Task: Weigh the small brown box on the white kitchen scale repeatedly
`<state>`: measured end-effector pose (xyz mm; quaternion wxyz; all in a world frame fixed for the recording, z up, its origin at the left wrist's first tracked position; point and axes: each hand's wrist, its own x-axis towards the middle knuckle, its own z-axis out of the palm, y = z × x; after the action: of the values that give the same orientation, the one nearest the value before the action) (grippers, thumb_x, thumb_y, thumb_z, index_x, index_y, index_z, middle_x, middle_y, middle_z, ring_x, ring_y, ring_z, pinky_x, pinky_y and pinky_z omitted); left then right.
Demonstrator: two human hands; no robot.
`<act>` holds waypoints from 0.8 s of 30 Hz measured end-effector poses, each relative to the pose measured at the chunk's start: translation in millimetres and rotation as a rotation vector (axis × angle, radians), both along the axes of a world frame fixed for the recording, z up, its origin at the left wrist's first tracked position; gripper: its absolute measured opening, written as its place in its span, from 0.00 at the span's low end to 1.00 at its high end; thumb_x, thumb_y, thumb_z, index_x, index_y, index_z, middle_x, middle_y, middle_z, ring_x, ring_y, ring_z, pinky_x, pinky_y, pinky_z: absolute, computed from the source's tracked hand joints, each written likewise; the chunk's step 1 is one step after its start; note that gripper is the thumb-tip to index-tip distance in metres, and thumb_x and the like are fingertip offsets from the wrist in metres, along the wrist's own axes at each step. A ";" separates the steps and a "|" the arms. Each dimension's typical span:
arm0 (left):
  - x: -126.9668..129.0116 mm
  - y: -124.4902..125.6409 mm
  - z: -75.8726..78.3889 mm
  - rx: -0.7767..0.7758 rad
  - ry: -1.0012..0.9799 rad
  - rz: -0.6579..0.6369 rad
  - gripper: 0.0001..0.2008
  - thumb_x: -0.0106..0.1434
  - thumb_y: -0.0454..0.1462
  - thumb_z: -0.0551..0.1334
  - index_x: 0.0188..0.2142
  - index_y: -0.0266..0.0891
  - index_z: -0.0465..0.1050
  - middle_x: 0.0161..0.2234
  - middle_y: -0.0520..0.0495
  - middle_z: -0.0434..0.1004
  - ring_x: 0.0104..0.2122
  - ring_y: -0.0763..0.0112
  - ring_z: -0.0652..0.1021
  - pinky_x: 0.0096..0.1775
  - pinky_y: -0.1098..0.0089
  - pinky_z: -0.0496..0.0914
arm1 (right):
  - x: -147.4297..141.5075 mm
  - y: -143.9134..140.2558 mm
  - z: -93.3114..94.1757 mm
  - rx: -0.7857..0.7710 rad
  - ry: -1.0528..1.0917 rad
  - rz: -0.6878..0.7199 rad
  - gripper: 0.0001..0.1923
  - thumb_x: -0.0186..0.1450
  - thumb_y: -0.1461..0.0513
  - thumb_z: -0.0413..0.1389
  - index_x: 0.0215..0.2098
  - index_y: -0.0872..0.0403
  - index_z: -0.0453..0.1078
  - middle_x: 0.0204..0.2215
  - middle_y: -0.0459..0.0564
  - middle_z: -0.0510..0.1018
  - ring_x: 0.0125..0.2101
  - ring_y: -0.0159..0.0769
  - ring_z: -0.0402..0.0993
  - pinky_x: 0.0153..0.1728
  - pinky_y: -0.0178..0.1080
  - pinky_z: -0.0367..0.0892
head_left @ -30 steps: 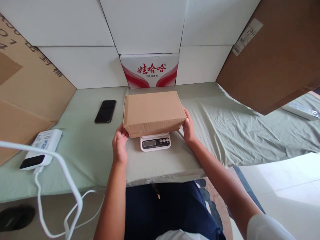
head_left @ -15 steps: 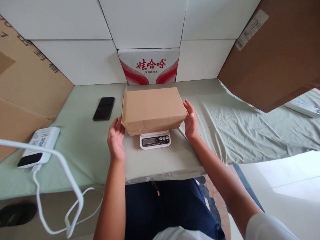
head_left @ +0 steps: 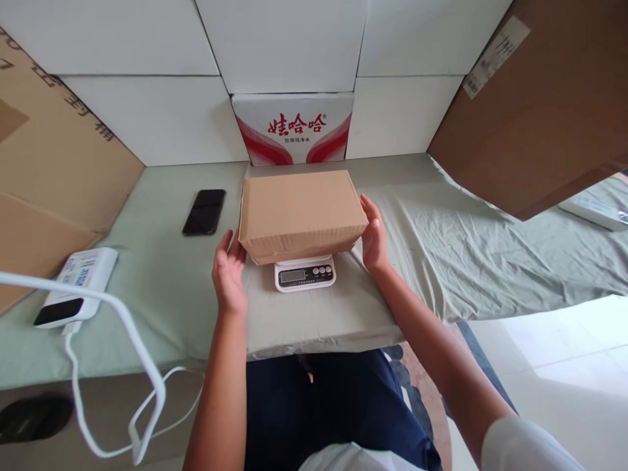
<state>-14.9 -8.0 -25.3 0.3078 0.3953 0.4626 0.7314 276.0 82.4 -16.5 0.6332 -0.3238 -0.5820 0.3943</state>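
A closed brown cardboard box (head_left: 301,203) sits over a small white digital scale (head_left: 305,273). The box hides the scale's weighing platform; only the front panel with its display and buttons shows, and I cannot read any figures. My left hand (head_left: 229,271) is beside the box's left end, palm turned inward, fingers loosely extended at its edge. At the right end, my right hand (head_left: 373,235) has its fingers stretched along the side. Both hands look open and loose, with fingertips at or very near the cardboard; how firmly they touch it, I cannot tell.
Left of the box lies a black phone (head_left: 204,212). Farther left are a white device (head_left: 76,288) and its white cable (head_left: 130,327). White cartons (head_left: 294,42) and a red-printed carton (head_left: 294,131) line the back. Large brown cartons flank the green cloth (head_left: 466,248).
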 end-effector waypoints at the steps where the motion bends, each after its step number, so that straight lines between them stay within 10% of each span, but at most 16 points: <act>1: 0.0 0.1 0.0 -0.002 0.001 0.001 0.40 0.64 0.68 0.56 0.63 0.47 0.73 0.62 0.36 0.78 0.65 0.51 0.75 0.64 0.53 0.69 | -0.3 -0.3 0.5 0.001 0.003 0.006 0.29 0.73 0.39 0.45 0.67 0.35 0.65 0.68 0.45 0.71 0.69 0.52 0.66 0.70 0.65 0.60; 24: 4.4 -0.8 6.5 -0.006 0.018 -0.065 0.36 0.63 0.67 0.58 0.57 0.47 0.76 0.56 0.41 0.81 0.60 0.52 0.78 0.57 0.56 0.73 | -8.3 -3.1 13.5 0.022 -0.083 0.027 0.33 0.70 0.34 0.43 0.64 0.36 0.68 0.66 0.41 0.72 0.72 0.53 0.63 0.74 0.61 0.55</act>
<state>-10.4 -8.8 -18.8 0.3286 0.4156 0.4545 0.7160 267.7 79.3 -3.0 0.6067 -0.3250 -0.6162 0.3829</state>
